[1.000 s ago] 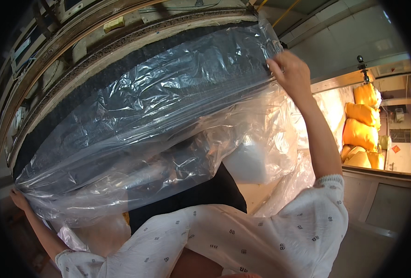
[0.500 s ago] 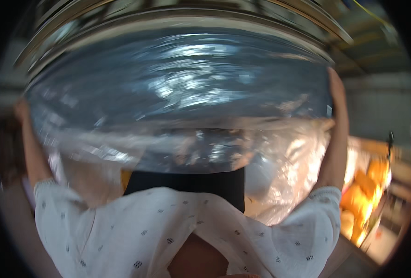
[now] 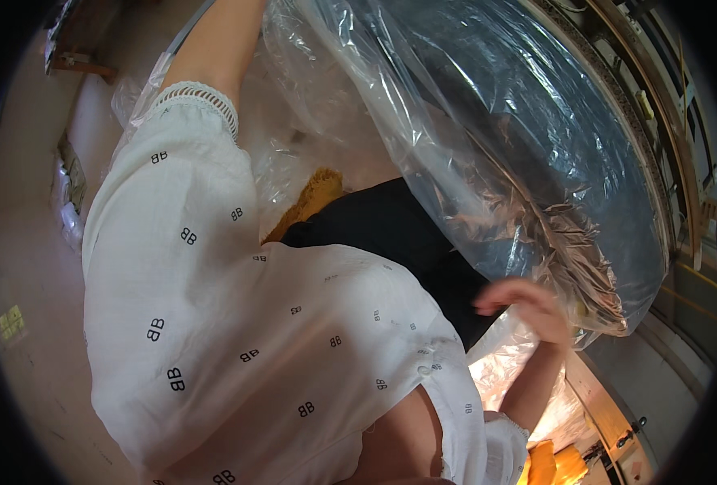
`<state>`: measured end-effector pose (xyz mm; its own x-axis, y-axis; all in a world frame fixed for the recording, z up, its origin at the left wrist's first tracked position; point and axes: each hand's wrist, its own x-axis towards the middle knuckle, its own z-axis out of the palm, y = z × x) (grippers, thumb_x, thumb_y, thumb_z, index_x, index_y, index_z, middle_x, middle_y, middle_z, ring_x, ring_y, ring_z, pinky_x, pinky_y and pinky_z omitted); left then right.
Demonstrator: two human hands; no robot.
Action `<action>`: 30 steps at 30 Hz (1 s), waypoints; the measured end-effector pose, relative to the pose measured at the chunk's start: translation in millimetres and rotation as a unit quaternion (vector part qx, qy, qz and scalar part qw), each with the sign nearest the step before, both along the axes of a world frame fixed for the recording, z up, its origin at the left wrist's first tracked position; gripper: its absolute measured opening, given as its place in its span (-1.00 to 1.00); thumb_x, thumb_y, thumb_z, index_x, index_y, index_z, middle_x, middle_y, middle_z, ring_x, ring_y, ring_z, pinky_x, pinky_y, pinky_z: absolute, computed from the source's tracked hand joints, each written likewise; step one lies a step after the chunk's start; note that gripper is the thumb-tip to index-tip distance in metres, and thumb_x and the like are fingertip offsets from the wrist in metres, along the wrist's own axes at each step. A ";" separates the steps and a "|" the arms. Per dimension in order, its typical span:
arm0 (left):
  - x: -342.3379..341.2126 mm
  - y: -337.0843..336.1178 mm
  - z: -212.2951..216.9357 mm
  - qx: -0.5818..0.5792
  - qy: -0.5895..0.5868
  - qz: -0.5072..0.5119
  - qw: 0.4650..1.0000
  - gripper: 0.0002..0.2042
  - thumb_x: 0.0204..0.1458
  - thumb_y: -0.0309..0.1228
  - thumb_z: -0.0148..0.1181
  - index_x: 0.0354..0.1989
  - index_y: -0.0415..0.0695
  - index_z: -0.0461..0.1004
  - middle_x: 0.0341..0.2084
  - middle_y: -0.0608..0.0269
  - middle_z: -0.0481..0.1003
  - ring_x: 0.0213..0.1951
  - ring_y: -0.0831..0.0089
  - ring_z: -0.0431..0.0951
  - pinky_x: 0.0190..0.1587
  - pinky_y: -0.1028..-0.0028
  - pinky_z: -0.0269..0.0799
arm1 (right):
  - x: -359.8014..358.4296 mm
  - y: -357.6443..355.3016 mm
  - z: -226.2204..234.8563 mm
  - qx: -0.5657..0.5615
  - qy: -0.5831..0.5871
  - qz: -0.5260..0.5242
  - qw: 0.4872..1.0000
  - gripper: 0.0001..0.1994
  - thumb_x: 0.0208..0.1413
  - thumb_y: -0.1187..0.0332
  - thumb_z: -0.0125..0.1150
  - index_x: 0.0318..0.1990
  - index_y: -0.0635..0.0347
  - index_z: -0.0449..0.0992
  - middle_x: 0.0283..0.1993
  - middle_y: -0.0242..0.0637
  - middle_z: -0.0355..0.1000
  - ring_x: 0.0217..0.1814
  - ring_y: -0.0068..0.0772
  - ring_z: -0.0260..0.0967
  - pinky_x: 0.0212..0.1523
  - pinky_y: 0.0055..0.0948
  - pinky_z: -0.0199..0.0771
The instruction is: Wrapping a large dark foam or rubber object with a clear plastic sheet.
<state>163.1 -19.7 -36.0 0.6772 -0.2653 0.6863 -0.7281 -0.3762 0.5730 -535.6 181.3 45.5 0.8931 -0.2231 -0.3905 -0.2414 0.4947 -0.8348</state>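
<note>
A large sheet of clear, shiny plastic film [image 3: 455, 153] spreads in front of me over a dark blue-grey surface, curving from the top of the view down to the right. Its edge is bunched into creased folds [image 3: 589, 267] close to my right hand [image 3: 532, 307]. That hand hangs before my body beside the film, fingers loosely bent and slightly blurred, with nothing visible in it. My left forearm [image 3: 217, 48] reaches out past the top edge, so the left hand is out of sight. More loose film hangs along that arm.
A black cloth [image 3: 399, 226] covers my lap, next to a fuzzy mustard-yellow piece [image 3: 314, 198]. Wooden rails [image 3: 657, 105] run along the far right side. Yellow-orange items [image 3: 554, 465] lie at the lower right by a wooden panel [image 3: 605, 404]. Pale floor [image 3: 31, 242] stretches to the left.
My view and body have turned left. Both hands were spread at the film's two ends; now the right hand is off the film and near my body, and the left has left the view.
</note>
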 end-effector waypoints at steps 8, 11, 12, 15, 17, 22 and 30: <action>4.5 16.5 2.2 -0.056 0.043 -0.031 0.997 -0.78 0.03 -0.26 -0.01 -0.30 -0.12 0.45 -0.38 -0.04 0.51 -0.26 0.04 0.49 -0.21 0.21 0.36 | 61.5 12.8 -115.5 -0.531 0.263 -0.312 0.742 -0.32 0.03 0.18 0.18 0.20 0.40 0.05 0.24 0.11 0.05 0.31 -0.01 -0.03 0.29 -0.29 -0.12; 11.1 14.1 0.0 -0.060 0.049 -0.035 0.996 -0.79 0.04 -0.26 -0.01 -0.30 -0.11 0.45 -0.38 -0.02 0.51 -0.26 0.05 0.50 -0.21 0.22 0.36 | 76.0 3.1 -130.6 -0.609 0.244 -0.228 0.720 -0.25 -0.02 0.08 0.20 0.22 0.37 0.03 0.24 0.13 0.00 0.31 0.08 -0.09 0.29 -0.23 -0.12; 7.1 11.9 0.3 -0.060 0.059 -0.026 0.996 -0.80 0.04 -0.27 -0.01 -0.30 -0.10 0.46 -0.38 -0.01 0.51 -0.26 0.05 0.50 -0.20 0.22 0.36 | 78.5 1.0 -134.0 -0.662 0.256 -0.177 0.682 -0.21 -0.05 0.03 0.21 0.21 0.36 0.03 0.24 0.14 -0.01 0.31 0.12 -0.11 0.28 -0.20 -0.10; -2.7 6.8 2.1 -0.071 0.069 -0.025 0.995 -0.79 0.03 -0.27 -0.01 -0.28 -0.10 0.45 -0.36 0.00 0.51 -0.24 0.07 0.49 -0.18 0.23 0.35 | 74.0 8.7 -130.8 -0.646 0.248 -0.204 0.693 -0.31 -0.04 0.06 0.19 0.16 0.31 0.14 0.25 0.12 -0.03 0.31 0.14 -0.12 0.24 -0.16 -0.02; -2.5 10.0 5.5 -0.074 0.071 -0.031 0.994 -0.79 0.03 -0.27 0.00 -0.28 -0.10 0.44 -0.35 -0.01 0.51 -0.23 0.07 0.49 -0.17 0.23 0.35 | 68.8 13.0 -124.5 -0.639 0.237 -0.231 0.694 -0.59 0.00 0.30 0.17 0.02 0.23 0.33 0.10 0.05 0.21 0.15 0.11 0.14 0.11 -0.22 0.19; -16.7 16.8 9.7 -0.092 0.060 -0.088 0.990 -0.79 0.02 -0.28 0.02 -0.24 -0.10 0.42 -0.32 -0.01 0.50 -0.21 0.06 0.47 -0.15 0.25 0.33 | 48.8 19.1 -110.3 -0.661 0.213 -0.231 0.681 -0.76 0.06 0.43 0.08 -0.10 0.26 0.37 -0.21 -0.13 0.40 -0.12 -0.07 0.33 -0.07 -0.34 0.32; -57.7 33.6 13.9 -0.120 0.034 -0.283 0.951 -0.79 -0.05 -0.36 0.20 -0.29 -0.24 0.46 -0.42 0.25 0.47 -0.36 0.46 0.44 -0.23 0.50 0.35 | -8.6 26.2 86.2 -0.257 -0.155 -0.639 0.708 -0.61 0.20 0.21 -0.09 0.09 0.24 0.26 0.02 -0.24 0.29 0.05 -0.31 0.28 0.07 -0.34 0.30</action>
<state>105.4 13.9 -22.0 0.5177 -0.4407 0.7333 -0.7337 0.2123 0.6455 -544.3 207.5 131.7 -0.1426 -0.9679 0.2071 0.3640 -0.2459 -0.8983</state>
